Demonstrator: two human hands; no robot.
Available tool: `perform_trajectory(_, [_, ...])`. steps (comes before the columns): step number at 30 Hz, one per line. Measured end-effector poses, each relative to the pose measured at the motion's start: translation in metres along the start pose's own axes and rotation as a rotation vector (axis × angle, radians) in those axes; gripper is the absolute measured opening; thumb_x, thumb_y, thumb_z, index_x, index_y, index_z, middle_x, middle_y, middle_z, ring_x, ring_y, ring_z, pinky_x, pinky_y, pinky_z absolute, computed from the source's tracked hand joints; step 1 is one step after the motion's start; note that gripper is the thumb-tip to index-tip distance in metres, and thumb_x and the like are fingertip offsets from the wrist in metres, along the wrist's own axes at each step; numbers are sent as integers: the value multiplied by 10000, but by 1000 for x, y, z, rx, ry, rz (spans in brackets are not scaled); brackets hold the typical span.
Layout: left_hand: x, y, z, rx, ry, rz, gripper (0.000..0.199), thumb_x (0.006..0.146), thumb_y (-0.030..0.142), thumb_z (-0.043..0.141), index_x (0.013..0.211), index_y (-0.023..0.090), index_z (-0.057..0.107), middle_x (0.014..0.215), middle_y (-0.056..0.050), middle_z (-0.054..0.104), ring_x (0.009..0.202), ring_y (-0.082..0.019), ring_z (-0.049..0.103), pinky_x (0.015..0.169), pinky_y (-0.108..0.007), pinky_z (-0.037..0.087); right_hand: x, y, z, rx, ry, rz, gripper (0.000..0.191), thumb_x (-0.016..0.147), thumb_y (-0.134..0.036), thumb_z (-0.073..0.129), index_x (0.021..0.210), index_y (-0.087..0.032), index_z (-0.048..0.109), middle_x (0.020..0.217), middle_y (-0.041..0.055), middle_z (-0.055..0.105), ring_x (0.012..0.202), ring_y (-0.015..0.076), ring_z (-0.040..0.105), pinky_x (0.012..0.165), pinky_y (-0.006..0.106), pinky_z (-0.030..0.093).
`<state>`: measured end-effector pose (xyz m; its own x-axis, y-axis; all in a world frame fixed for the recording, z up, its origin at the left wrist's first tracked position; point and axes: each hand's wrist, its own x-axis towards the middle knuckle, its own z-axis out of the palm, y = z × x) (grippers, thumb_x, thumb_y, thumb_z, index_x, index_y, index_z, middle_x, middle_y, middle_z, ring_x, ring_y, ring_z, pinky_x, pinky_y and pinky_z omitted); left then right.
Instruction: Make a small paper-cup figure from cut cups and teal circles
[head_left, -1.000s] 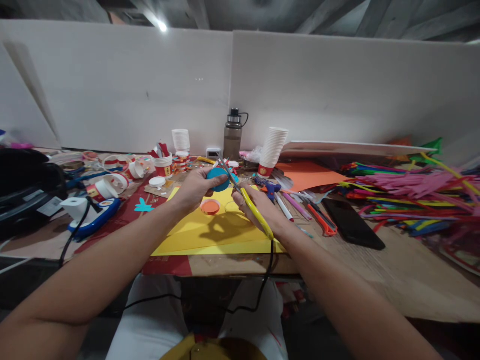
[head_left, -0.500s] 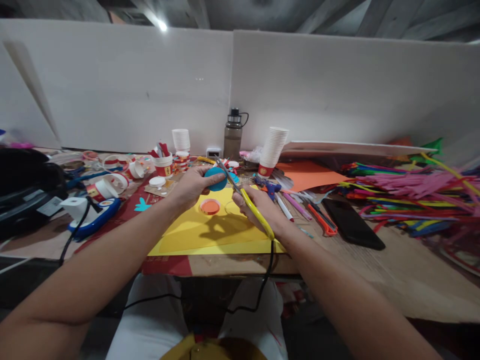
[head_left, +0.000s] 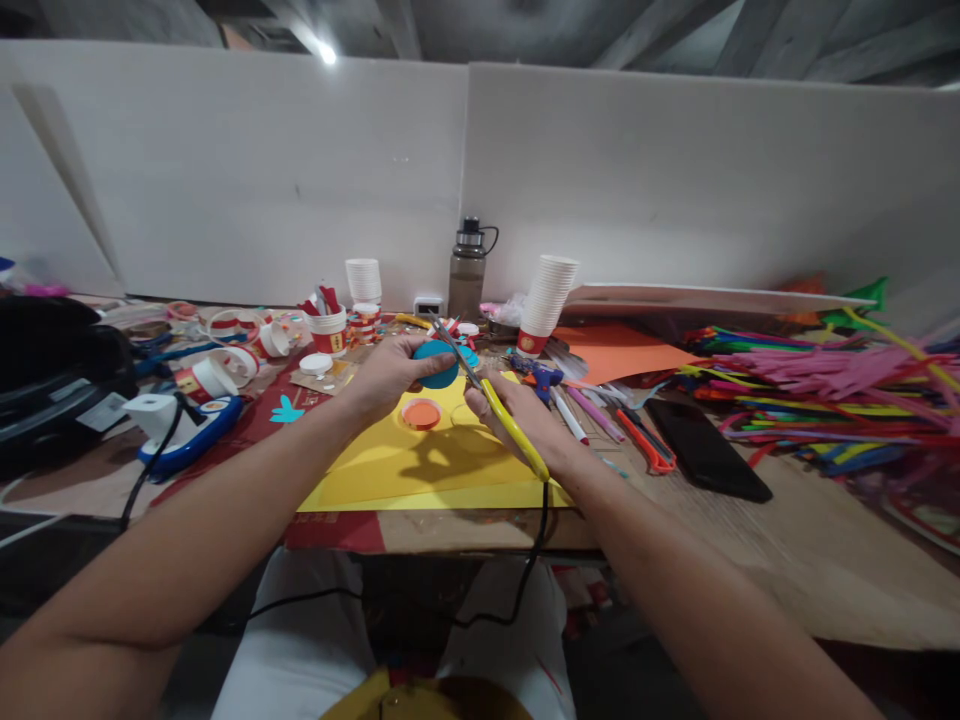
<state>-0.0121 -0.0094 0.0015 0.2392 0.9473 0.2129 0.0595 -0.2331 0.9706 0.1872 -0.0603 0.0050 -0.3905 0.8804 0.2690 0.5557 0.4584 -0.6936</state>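
My left hand (head_left: 390, 377) pinches a round blue disc of paper (head_left: 436, 368) above the yellow sheets. In my right hand (head_left: 517, 412) is a pair of yellow-handled scissors (head_left: 516, 430), its blades slanting up and left against the disc's right edge. Whether the blades bite into the disc I cannot tell. Below lies a small round orange piece with a pale rim (head_left: 421, 414) on the yellow paper (head_left: 420, 475). A light blue hand-shaped cutout (head_left: 286, 410) rests to the left on dark red card.
Paper cups (head_left: 546, 305) stand stacked behind, near a dark water bottle (head_left: 466, 275). To the right lie a glue gun (head_left: 538, 377), markers (head_left: 570, 415), a phone (head_left: 705, 450) and pipe cleaners (head_left: 817, 390). A blue-and-white power strip (head_left: 191, 440) sits left; a black cable hangs over the front edge.
The blue disc has turned and shifted slightly right against the scissor blades. Both hands stay in nearly the same place.
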Motion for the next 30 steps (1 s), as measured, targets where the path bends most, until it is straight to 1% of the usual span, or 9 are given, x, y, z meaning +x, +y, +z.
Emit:
perform_trajectory(5, [2, 0, -4, -10, -19, -6, 407, 635, 474, 792, 881, 156, 723, 736, -25, 636, 605, -96, 522, 521, -205, 334, 0, 2, 0, -10, -4, 6, 331, 879, -532, 503, 868, -203, 534, 693, -16, 470, 638, 132, 421, 584, 257, 331])
perform_trajectory(9, [4, -1, -9, -1, -45, -11, 366, 621, 428, 804, 833, 142, 716, 730, -25, 627, 608, -95, 518, 522, -208, 335, 0, 6, 2, -27, -5, -12, 309, 879, -514, 510, 871, -206, 527, 676, -29, 454, 624, 124, 408, 594, 255, 327])
perform_trajectory(13, [5, 0, -12, 28, -50, -39, 356, 627, 414, 799, 839, 141, 714, 743, -23, 638, 628, -102, 536, 546, -215, 360, 1, 7, 2, -31, 4, -35, 313, 872, -514, 512, 838, -204, 510, 668, -37, 441, 625, 118, 398, 607, 252, 332])
perform_trajectory(19, [6, 1, -15, 33, -65, -45, 369, 623, 401, 807, 874, 145, 721, 768, -24, 662, 645, -107, 557, 577, -229, 392, 1, 5, 2, -12, 3, -6, 334, 858, -526, 516, 782, -202, 491, 648, -29, 463, 605, 119, 433, 559, 233, 325])
perform_trajectory(22, [6, 1, -14, 41, -58, 11, 370, 626, 383, 813, 886, 138, 719, 791, -31, 678, 686, -121, 589, 632, -249, 439, 1, 5, 3, 10, 2, 17, 337, 859, -533, 511, 792, -202, 508, 631, -26, 477, 594, 124, 452, 550, 230, 340])
perform_trajectory(25, [5, 2, -13, 79, -70, 69, 368, 652, 401, 805, 867, 118, 710, 782, -48, 690, 697, -136, 618, 662, -269, 478, 1, 5, 4, -16, 35, 37, 341, 868, -533, 499, 795, -200, 517, 626, -23, 487, 585, 125, 454, 548, 236, 345])
perform_trajectory(27, [4, 3, -11, 81, -113, 56, 384, 687, 438, 778, 869, 111, 693, 772, -67, 698, 686, -157, 642, 636, -285, 497, 2, 6, 3, -34, 64, 28, 331, 878, -522, 495, 828, -197, 535, 679, -10, 526, 623, 133, 479, 577, 243, 366])
perform_trajectory(30, [4, 3, -9, 46, -163, 53, 387, 719, 464, 749, 856, 115, 656, 751, -78, 699, 660, -168, 654, 567, -271, 486, 3, 7, 3, -18, 80, -10, 318, 890, -489, 502, 992, -195, 565, 839, 21, 607, 764, 162, 545, 689, 267, 418])
